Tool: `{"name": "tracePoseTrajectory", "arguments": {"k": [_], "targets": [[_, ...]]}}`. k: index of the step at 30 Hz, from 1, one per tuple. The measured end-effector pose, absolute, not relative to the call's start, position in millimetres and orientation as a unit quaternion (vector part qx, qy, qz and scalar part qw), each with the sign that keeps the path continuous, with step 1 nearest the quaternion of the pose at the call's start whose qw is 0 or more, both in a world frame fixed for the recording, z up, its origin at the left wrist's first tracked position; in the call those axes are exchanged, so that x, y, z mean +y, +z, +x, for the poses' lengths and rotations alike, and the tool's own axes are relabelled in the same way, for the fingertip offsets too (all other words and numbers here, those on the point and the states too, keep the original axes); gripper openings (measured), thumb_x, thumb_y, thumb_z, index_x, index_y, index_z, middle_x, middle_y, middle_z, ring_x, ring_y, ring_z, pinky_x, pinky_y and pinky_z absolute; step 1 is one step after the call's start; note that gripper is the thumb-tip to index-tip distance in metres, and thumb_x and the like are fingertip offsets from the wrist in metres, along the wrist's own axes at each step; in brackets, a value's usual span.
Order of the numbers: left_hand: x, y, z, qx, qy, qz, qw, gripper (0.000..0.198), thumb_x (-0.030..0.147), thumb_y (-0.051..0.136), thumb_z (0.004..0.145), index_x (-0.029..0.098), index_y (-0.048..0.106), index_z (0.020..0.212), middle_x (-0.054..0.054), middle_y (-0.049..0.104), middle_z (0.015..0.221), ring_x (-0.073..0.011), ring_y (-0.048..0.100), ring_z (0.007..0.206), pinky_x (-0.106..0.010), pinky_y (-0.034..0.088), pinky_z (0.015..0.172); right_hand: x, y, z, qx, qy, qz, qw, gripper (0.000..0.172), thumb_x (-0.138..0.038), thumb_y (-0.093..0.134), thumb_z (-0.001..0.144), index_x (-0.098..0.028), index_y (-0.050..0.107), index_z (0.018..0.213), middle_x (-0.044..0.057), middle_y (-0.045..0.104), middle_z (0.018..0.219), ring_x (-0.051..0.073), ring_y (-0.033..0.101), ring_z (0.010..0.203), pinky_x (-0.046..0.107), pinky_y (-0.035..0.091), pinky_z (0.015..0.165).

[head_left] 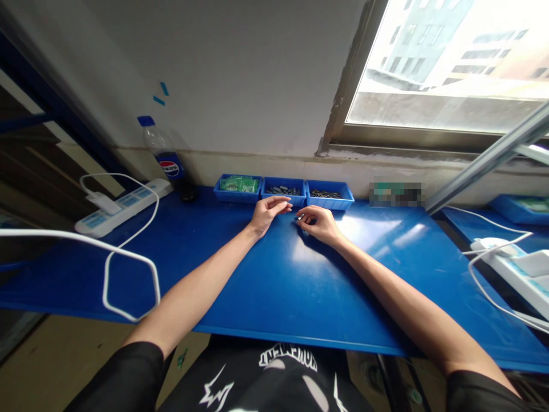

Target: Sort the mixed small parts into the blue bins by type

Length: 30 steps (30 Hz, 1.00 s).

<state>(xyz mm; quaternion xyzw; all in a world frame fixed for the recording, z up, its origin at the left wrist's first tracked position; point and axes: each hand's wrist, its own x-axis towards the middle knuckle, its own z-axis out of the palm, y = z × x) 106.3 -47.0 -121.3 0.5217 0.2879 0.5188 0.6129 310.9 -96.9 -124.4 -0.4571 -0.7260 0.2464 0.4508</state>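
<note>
In the head view my right hand is just above the blue table, its thumb and fingers pinched on a small shiny metal piece. The piece is too small to name its kind. To its left, my left hand is held in front of the bins with fingers loosely stretched and nothing visible in them. Beyond the hands stand three blue bins in a row: the left bin has green pieces, the middle bin small grey metal parts, the right bin thin dark metal parts.
A cola bottle stands at the back left beside a white power strip. A white cable loops over the table's left side. Another power strip lies at the right, near a slanted metal post. A blurred patch covers something by the wall.
</note>
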Motion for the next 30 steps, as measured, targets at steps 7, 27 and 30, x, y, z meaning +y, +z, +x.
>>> {"name": "tracePoseTrajectory", "arguments": {"k": [7, 27, 30], "targets": [[-48.3, -120.8, 106.8, 0.287, 0.511, 0.549, 0.596, 0.029, 0.035, 0.082, 0.078, 0.014, 0.080, 0.098, -0.009, 0.080, 0.090, -0.0212, 0.075, 0.084, -0.037, 0.058, 0.087, -93.0, -127.0, 318.6, -0.608, 0.365, -0.468, 0.527, 0.032, -0.044, 0.085, 0.075, -0.022, 0.078, 0.097, 0.006, 0.077, 0.086, 0.023, 0.074, 0.077, 0.036, 0.061, 0.074], [-57.8, -120.8, 113.7, 0.298, 0.405, 0.711, 0.492, 0.045, 0.044, 0.086, 0.075, 0.017, 0.075, 0.109, -0.009, 0.080, 0.090, -0.0241, 0.077, 0.084, -0.036, 0.060, 0.082, -96.8, -114.5, 320.2, -0.548, 0.434, -0.456, 0.551, 0.042, -0.055, 0.089, 0.069, -0.020, 0.079, 0.090, 0.004, 0.077, 0.079, 0.021, 0.073, 0.073, 0.035, 0.061, 0.075], [-56.8, -120.8, 113.3, 0.282, 0.419, 0.690, 0.518, 0.039, 0.046, 0.085, 0.077, 0.017, 0.076, 0.102, -0.010, 0.081, 0.093, -0.0247, 0.077, 0.086, -0.037, 0.060, 0.084, -97.3, -115.8, 322.8, -0.555, 0.459, -0.447, 0.530, 0.043, -0.051, 0.093, 0.066, -0.021, 0.081, 0.093, 0.006, 0.081, 0.091, 0.025, 0.077, 0.087, 0.039, 0.062, 0.087]]}}
